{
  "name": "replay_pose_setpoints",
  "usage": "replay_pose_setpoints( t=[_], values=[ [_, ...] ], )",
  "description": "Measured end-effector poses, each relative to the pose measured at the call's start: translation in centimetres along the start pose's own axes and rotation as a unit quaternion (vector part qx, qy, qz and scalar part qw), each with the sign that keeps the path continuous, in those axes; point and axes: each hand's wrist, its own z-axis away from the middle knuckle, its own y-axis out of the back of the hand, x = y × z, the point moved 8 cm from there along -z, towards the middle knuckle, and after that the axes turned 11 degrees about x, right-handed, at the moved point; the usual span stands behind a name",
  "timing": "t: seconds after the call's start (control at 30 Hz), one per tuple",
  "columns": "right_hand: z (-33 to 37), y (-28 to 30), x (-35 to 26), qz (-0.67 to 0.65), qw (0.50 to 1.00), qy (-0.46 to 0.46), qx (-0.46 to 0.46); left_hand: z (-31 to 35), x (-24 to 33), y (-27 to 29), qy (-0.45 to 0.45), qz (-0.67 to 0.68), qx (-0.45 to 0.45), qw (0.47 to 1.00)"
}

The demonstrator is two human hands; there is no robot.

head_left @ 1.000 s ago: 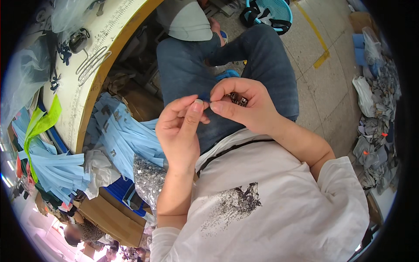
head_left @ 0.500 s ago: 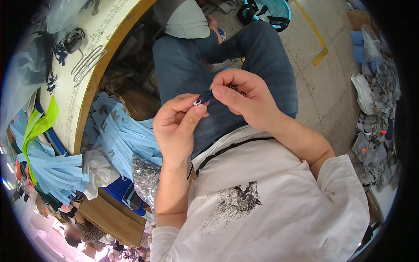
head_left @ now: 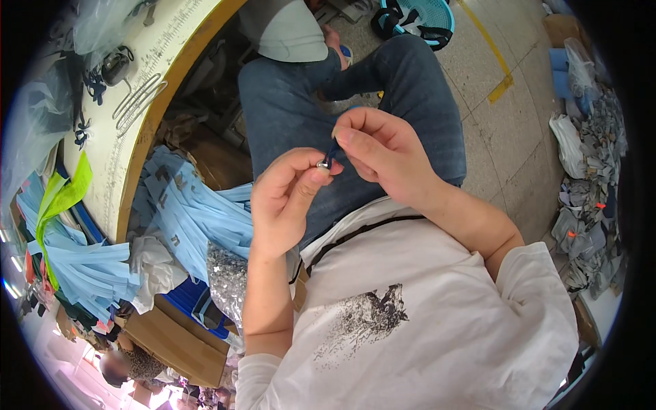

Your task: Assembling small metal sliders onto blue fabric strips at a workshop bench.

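Raised slightly since the earlier frames: both hands, now meeting above the lap. Left hand (head_left: 287, 201): thumb and forefinger pinching a small silver metal fitting (head_left: 322, 165). Right hand (head_left: 383, 147): fingertips pressed together on a dark blue strip (head_left: 332, 147) that meets the fitting; joining appears under way. Light blue fabric strips (head_left: 184, 219): heaped at the left, beside the workbench (head_left: 147, 137). Clear bag of small silver parts (head_left: 229, 277): below the heap. Brown cardboard box (head_left: 174, 338): lower left. Teal basket (head_left: 417, 17): on the floor, top.
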Motion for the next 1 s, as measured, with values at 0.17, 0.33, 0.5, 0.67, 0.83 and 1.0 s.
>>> replay_pose_setpoints(
  t=[0.17, 0.33, 0.5, 0.67, 0.83, 1.0],
  values=[
    [0.0, -0.1, 0.7, -0.047, 0.998, -0.042, -0.019, -0.1, 1.3, -0.2, -0.034, -0.006, 0.087, 0.996],
    [0.0, -0.3, 0.5, -0.036, 0.998, -0.038, -0.018, 0.4, 1.8, -0.3, -0.162, -0.136, 0.108, 0.971],
    [0.3, -0.8, 0.3, 0.006, 0.999, -0.032, -0.030, 0.4, 3.6, -0.4, -0.243, -0.276, 0.164, 0.915],
    [0.1, -0.5, 0.0, -0.001, 0.999, -0.016, -0.028, 0.9, 5.3, -1.1, -0.345, -0.374, 0.170, 0.844],
    [0.1, -0.6, -0.3, 0.013, 1.000, -0.004, -0.021, 1.5, 6.1, -2.1, -0.405, -0.439, 0.138, 0.790],
    [-0.2, 0.0, -0.3, -0.012, 1.000, -0.007, 0.013, 0.6, 3.5, -0.6, -0.198, -0.137, 0.129, 0.962]
  ],
)
